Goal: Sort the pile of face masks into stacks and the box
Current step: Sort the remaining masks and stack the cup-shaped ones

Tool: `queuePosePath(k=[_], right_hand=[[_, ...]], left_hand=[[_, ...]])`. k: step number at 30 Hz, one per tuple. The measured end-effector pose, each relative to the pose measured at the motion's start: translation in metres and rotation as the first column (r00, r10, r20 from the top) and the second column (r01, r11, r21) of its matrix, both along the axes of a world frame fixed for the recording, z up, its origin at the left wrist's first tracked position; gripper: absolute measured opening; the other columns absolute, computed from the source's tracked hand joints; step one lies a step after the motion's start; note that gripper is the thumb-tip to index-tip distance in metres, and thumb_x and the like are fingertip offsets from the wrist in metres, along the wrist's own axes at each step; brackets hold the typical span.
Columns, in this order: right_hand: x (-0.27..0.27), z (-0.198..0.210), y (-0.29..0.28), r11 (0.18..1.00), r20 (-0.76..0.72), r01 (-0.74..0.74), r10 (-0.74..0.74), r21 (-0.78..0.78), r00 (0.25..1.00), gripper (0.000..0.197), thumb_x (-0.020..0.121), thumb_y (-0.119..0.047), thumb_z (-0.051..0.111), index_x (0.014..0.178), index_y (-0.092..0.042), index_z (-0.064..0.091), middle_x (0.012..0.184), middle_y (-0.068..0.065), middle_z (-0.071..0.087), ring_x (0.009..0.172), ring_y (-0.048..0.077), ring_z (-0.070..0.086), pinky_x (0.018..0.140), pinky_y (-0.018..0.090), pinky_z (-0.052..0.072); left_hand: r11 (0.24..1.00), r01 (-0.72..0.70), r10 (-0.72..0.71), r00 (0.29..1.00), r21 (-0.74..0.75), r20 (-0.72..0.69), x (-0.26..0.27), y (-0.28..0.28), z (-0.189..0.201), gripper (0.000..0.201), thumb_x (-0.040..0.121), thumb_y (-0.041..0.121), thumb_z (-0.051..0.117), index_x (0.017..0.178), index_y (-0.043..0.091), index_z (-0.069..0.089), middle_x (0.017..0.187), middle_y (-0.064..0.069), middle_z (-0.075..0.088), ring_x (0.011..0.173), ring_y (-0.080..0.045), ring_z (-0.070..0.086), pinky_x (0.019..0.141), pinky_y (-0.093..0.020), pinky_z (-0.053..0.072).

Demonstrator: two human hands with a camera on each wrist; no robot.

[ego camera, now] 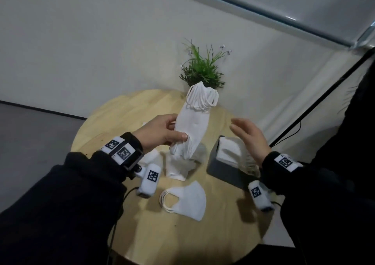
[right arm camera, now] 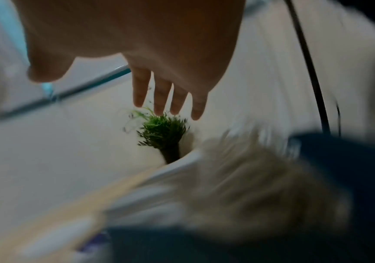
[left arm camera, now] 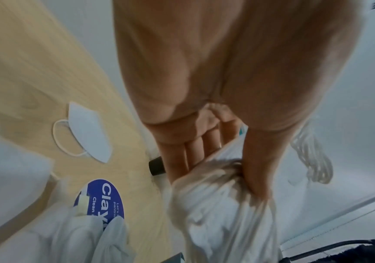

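Observation:
My left hand (ego camera: 162,131) grips a thick bundle of white face masks (ego camera: 192,122) and holds it upright above the round wooden table (ego camera: 125,110), ear loops bunched at its top and bottom. In the left wrist view the thumb and fingers (left arm camera: 182,153) clamp that bundle (left arm camera: 222,210). My right hand (ego camera: 247,137) hovers with straight fingers, holding nothing, just right of the bundle and above the dark grey box (ego camera: 225,169), which has white masks (ego camera: 231,149) inside. A small stack of masks (ego camera: 188,199) lies near the front. More masks (ego camera: 178,167) lie under the bundle.
A potted green plant (ego camera: 203,69) stands at the table's far edge, behind the held bundle. A single mask (left arm camera: 87,131) and a blue oval label (left arm camera: 101,199) lie on the wood in the left wrist view. A black stand leg (ego camera: 316,100) slants at the right.

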State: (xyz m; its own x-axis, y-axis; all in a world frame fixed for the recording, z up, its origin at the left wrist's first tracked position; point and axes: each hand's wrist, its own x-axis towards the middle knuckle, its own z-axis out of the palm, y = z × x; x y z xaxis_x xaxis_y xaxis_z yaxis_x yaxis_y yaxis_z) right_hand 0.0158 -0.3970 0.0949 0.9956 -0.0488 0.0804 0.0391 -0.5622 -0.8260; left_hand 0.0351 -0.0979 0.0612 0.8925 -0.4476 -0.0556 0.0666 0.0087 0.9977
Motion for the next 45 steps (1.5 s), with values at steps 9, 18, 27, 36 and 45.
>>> queuePosePath(k=[9, 18, 27, 36, 45], right_hand=[[0.031, -0.025, -0.034, 0.379, -0.453, -0.393, -0.082, -0.838, 0.888, 0.154, 0.045, -0.087, 0.079, 0.162, -0.017, 0.008, 0.159, 0.006, 0.031, 0.141, 0.031, 0.041, 0.11, 0.049, 0.043], [0.021, -0.047, -0.04, 0.663, -0.467, -0.344, -0.01, -0.665, 0.884, 0.113, 0.053, -0.049, 0.094, 0.145, -0.037, 0.03, 0.13, 0.003, 0.05, 0.115, 0.03, 0.056, 0.095, 0.043, 0.053], [-0.008, -0.058, -0.039, 0.757, -0.447, -0.434, 0.21, -0.489, 0.869, 0.103, 0.064, -0.041, 0.093, 0.142, -0.049, 0.026, 0.129, -0.006, 0.055, 0.116, 0.02, 0.055, 0.095, 0.038, 0.051], [-0.022, -0.056, -0.032, 0.657, -0.449, -0.561, 0.355, -0.504, 0.82, 0.1, 0.068, -0.046, 0.088, 0.146, -0.055, 0.026, 0.135, -0.008, 0.054, 0.119, 0.019, 0.054, 0.1, 0.045, 0.048], [-0.021, -0.058, -0.034, 0.637, -0.491, -0.587, 0.35, -0.5, 0.798, 0.104, 0.065, -0.049, 0.087, 0.146, -0.059, 0.022, 0.133, -0.002, 0.053, 0.117, 0.022, 0.054, 0.102, 0.044, 0.049]], left_hand=[[0.984, -0.16, 0.16, 0.987, 0.079, 0.011, 0.013, -0.007, -0.011, 0.044, 0.087, -0.001, 0.077, 0.126, 0.014, 0.064, 0.107, -0.005, 0.079, 0.101, -0.03, 0.076, 0.093, -0.06, 0.056], [0.98, -0.149, 0.14, 0.987, 0.135, 0.073, 0.008, -0.02, -0.005, 0.046, 0.086, 0.002, 0.078, 0.127, 0.015, 0.063, 0.11, -0.003, 0.077, 0.104, -0.032, 0.074, 0.084, -0.052, 0.059], [0.948, -0.263, 0.209, 0.94, 0.181, 0.27, 0.005, -0.046, -0.005, 0.051, 0.076, 0.029, 0.083, 0.123, 0.034, 0.062, 0.109, 0.006, 0.075, 0.099, -0.017, 0.073, 0.085, -0.051, 0.062], [0.912, -0.205, 0.043, 0.909, 0.356, 0.414, 0.004, -0.105, -0.026, 0.05, 0.083, 0.031, 0.08, 0.124, 0.03, 0.052, 0.11, 0.004, 0.072, 0.098, -0.02, 0.07, 0.079, -0.032, 0.054], [0.787, -0.045, -0.172, 0.942, 0.616, 0.288, 0.014, -0.113, -0.014, 0.036, 0.092, 0.048, 0.07, 0.115, 0.027, 0.053, 0.096, 0.008, 0.065, 0.082, -0.007, 0.061, 0.06, -0.024, 0.041]])
